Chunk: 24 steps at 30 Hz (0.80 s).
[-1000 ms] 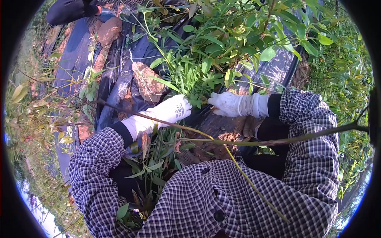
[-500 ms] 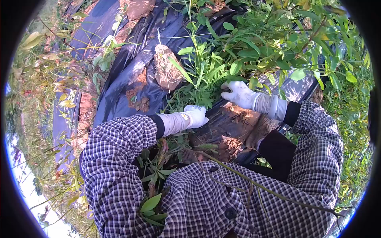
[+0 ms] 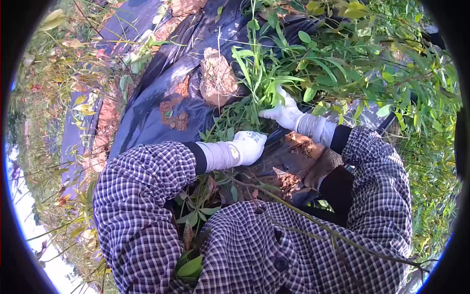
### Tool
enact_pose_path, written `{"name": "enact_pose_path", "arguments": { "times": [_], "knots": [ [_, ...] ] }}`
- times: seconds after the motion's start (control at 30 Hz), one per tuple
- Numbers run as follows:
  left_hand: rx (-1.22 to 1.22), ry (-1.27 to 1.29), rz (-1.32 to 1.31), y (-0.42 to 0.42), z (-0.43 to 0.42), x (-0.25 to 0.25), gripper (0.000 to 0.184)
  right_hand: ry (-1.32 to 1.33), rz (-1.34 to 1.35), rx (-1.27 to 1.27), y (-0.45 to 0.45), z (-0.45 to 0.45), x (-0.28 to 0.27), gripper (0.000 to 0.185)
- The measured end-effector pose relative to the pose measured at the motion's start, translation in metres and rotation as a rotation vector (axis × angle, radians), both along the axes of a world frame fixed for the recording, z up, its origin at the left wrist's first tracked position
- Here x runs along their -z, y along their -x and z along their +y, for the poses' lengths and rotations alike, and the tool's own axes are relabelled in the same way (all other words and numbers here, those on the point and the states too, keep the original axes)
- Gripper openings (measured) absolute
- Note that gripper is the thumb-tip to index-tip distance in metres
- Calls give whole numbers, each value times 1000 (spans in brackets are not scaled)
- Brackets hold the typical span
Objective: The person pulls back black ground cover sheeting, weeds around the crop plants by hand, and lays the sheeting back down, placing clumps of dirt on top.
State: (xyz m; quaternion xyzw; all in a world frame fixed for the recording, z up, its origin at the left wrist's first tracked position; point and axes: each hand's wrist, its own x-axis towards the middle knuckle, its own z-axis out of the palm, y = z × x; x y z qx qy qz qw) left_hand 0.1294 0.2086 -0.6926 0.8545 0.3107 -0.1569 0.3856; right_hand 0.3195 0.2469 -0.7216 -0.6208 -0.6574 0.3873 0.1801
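Note:
My right hand, in a white glove, has its fingers closed around a clump of green weeds growing beside the black plastic sheet. My left hand, also gloved in white, is just below and to the left, over the lower leaves of the same greenery. Its back faces up and its fingers curl under, so whatever they hold is hidden. Bare soil shows on the plastic close to both hands.
A large reddish stone weighs on the black plastic sheet. Leafy bushes crowd the upper right. A thin bare branch crosses in front of my checked jacket. A shoe stands on the soil.
My right hand has moved slightly left and its fingers have closed on the weeds, which now lean. My left hand has shifted slightly right, still curled.

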Motion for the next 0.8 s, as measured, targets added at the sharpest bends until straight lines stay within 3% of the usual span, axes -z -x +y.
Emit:
{"name": "enact_pose_path", "arguments": {
  "times": [0.07, 0.1, 0.2, 0.3, 0.33, 0.43, 0.53, 0.57, 0.6, 0.67, 0.7, 0.8],
  "knots": [
    [-9, -1, 5, 0, -2, 1, 20, 261, -128, 24, 8, 20, -9, 90],
    [-3, -6, 4, -1, -1, 1, 20, 328, 116, 89, 6, 21, -8, 88],
    [5, -24, 0, -5, 1, 0, 18, 216, -90, -334, 15, 27, 15, 81],
    [-19, -27, -24, -4, 4, 3, 16, 323, -329, -511, 26, 26, -21, 62],
    [-4, -63, -57, -2, 1, 8, 16, 276, -388, -633, 26, 16, -20, 48],
    [-3, -92, -160, 2, -8, 24, 17, -300, -152, -769, 8, -7, 11, 40],
    [14, -30, -62, 1, -2, 13, 17, -41, -104, -566, 9, 6, 11, 42],
    [178, -163, 205, -11, 1, 2, 16, -208, -114, -512, 5, 14, 17, 42],
    [137, -142, 151, -10, 4, -3, 16, 1, -291, -412, 7, 22, 24, 51],
    [52, -106, 36, -10, 9, -10, 16, 136, -286, -115, 6, 37, 3, 63],
    [37, -55, 45, -10, 12, -15, 18, 184, -237, -65, 2, 43, 12, 70],
    [-66, 12, -76, -6, 8, 2, 19, 145, 46, 125, -11, 40, 45, 66]
  ]
}}
